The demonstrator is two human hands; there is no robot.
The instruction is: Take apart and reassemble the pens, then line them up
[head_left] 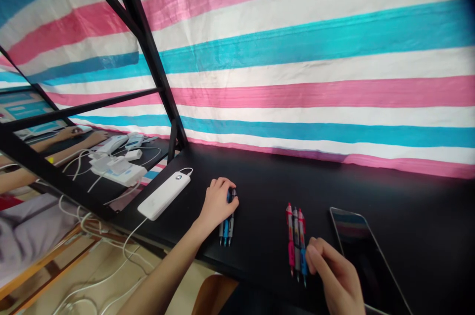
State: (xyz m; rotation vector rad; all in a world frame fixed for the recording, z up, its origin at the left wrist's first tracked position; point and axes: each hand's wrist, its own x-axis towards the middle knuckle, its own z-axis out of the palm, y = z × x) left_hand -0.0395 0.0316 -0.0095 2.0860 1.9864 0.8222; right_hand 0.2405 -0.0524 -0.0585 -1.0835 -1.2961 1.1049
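Note:
My left hand is closed over the upper ends of a small group of pens, thumb on their right side. The blue and grey barrels lie side by side, with their tips toward me; my fingers hide their upper parts. Three more pens lie together further right: a pink-gripped pen, a grey pen and a red-topped pen with a blue grip. Beside the blue grip is my right hand, its fingers curled in with nothing visible in them. Whether its fingertips touch that pen I cannot tell.
A smartphone lies right of the pens on the black table. Left stands a white power strip with a trailing cord. Beyond the black metal frame, another person's arms rest near white devices. A striped sheet hangs behind.

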